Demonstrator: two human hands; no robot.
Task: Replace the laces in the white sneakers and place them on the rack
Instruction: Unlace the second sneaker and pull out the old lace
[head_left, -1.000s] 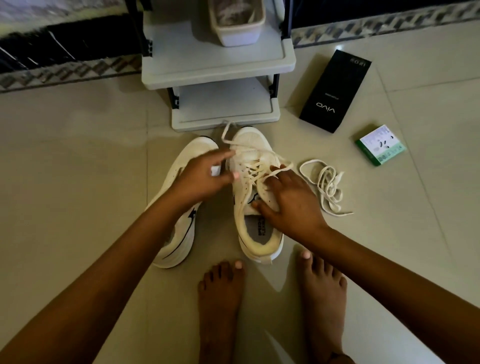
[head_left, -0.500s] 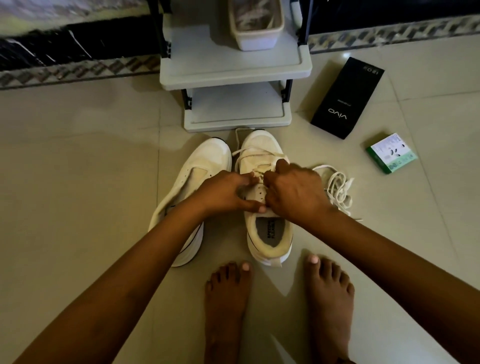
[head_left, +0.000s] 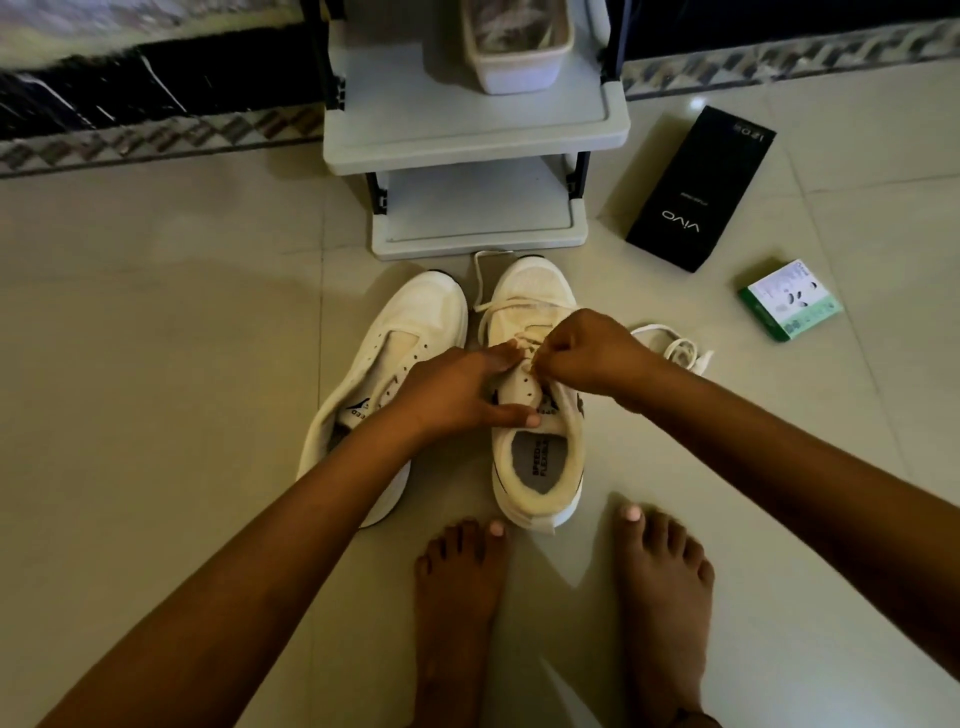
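**Inspector:** Head view. Surroundings first.

**Assistant:** Tiled floor. A grey rack (head_left: 475, 137) stands at the far side with two shelves showing; a pale tub (head_left: 517, 52) sits on the upper one, its top cut off by the frame edge. Right of the rack lie a black box (head_left: 701, 189) and, nearer, a small green-and-white box (head_left: 789, 300). Two bare feet (head_left: 561, 587) stand at the near edge.

**Inspector:** Task items?

**Assistant:** Two white sneakers on the floor just before the rack, toes toward it. The left sneaker (head_left: 410, 343) has bare eyelets. The right sneaker (head_left: 535, 431) carries a lace (head_left: 485, 291) through its front eyelets, one end looped past the toe. A loose lace (head_left: 675, 348) lies bundled just right of that shoe.

**Inspector:** Hands?

**Assistant:** The left hand (head_left: 457, 395) grips the right sneaker at the eyelet flap — thumb on the tongue by the collar, fingers laid forward along the lacing. The right hand (head_left: 587, 353) is curled tight, pinching the lace above the middle eyelets.

**Inspector:** Obstructions?

**Assistant:** The left forearm covers the left sneaker's heel; the right hand and wrist hide part of the loose lace and the right sneaker's outer side. The pinched lace end is too small to trace, and the tub's contents are blurred.
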